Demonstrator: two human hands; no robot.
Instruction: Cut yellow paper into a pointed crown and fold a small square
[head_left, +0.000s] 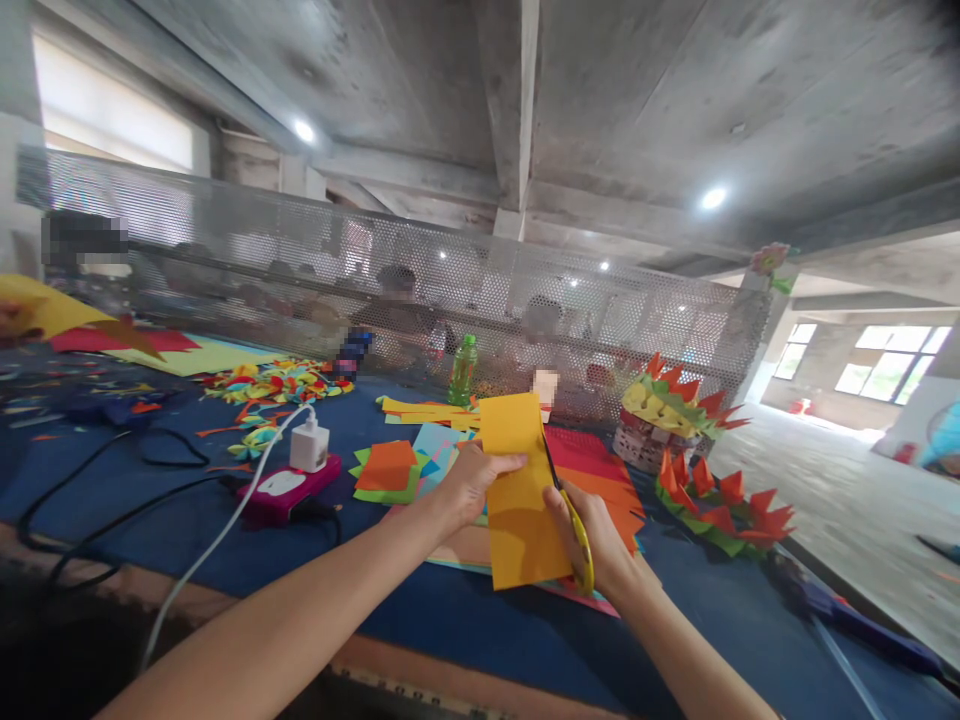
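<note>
My left hand [474, 482] grips the left edge of a yellow-orange paper sheet [525, 540], its thumb lying across the front. In my right hand [596, 535] is a pair of scissors [583, 560] with yellow handles. Their dark blades point up and away along the sheet's right edge. My right thumb rests near the paper's right side. Beneath the held sheet lies a spread of coloured papers [600, 490], red, orange and pink. To the left of it are orange and green paper squares [386, 468] and light blue pieces [436, 445].
A magenta power strip [289, 490] with a white charger [309, 445] and cables lies left. Behind are paper scraps [277, 382] and a green bottle [463, 370]. Paper crowns [724, 510] and a glue gun [862, 615] sit right. Another person's hand [11, 310] holds yellow paper at far left.
</note>
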